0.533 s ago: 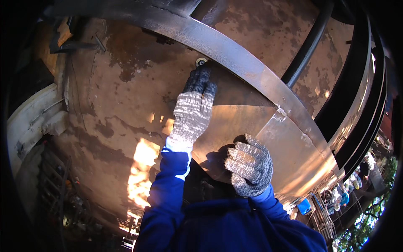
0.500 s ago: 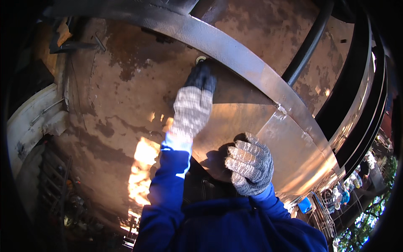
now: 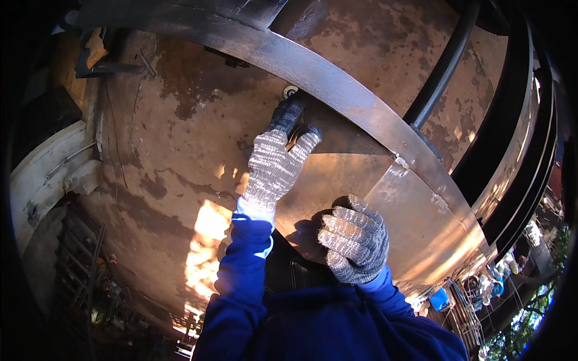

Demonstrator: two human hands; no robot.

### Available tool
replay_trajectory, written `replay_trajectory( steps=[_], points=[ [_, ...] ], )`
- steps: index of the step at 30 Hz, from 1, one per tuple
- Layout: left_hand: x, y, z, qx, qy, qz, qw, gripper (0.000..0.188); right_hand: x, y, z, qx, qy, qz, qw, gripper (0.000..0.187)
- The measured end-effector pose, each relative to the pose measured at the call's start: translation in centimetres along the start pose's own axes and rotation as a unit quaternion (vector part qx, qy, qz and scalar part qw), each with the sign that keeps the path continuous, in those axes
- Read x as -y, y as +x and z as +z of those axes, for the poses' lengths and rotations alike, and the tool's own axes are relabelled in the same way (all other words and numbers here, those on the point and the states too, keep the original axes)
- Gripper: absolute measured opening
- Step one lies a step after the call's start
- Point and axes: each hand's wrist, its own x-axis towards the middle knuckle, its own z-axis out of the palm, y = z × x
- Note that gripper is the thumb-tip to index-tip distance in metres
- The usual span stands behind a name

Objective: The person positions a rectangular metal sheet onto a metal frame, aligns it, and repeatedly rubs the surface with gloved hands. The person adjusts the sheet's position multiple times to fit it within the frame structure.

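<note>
Left grip [image 3: 274, 165]: thumb [image 3: 310, 136] now spread from the fingers [image 3: 286, 115], a gap showing between; earlier they lay together.
Round piece [image 3: 290, 92]: more of its face visible above the fingertips than in the blurrier earlier view.

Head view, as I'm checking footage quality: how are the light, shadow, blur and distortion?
All in the head view: the sun patch nearly burns out; a dark shadow lies just left of the right hand; the left hand shows its knit fairly sharply; the lower left is murky; fisheye bending and black corners frame everything.
</note>
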Motion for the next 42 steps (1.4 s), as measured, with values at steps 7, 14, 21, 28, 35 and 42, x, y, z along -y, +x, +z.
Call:
replay_trajectory(
  steps=[7, 14, 21, 28, 35, 42],
  points=[
    [-1.5, 0.8, -0.2, -0.002, 0.043, -0.054, 0.998, 0.055, 0.1, 0.2, 0.0, -0.014, 0.007, 0.007, 1.0, 0.025],
    [-2.2, 2.7, 0.1, 0.06, 0.066, -0.087, 0.992, 0.064, -0.5, -0.7, 0.8, -0.043, 0.037, -0.004, 0.998, 0.028],
    [-2.6, 1.0, 0.5, 0.027, 0.152, -0.052, 0.987, 0.067, -0.6, -1.6, 1.5, -0.067, 0.02, 0.042, 0.997, 0.054],
    [-3.1, 0.2, 0.7, 0.026, 0.117, -0.063, 0.991, 0.058, 0.5, -0.4, 0.7, -0.039, -0.002, 0.08, 0.996, 0.039],
    [-2.1, 1.0, 0.7, 0.028, 0.112, -0.048, 0.992, 0.07, 0.4, 0.9, -0.1, 0.002, 0.006, 0.038, 0.999, 0.026],
    [-1.1, 1.5, 0.0, 0.038, 0.152, -0.023, 0.987, 0.09, 0.3, 0.4, 0.4, -0.023, 0.0, 0.016, 1.0, 0.023]
  ],
)
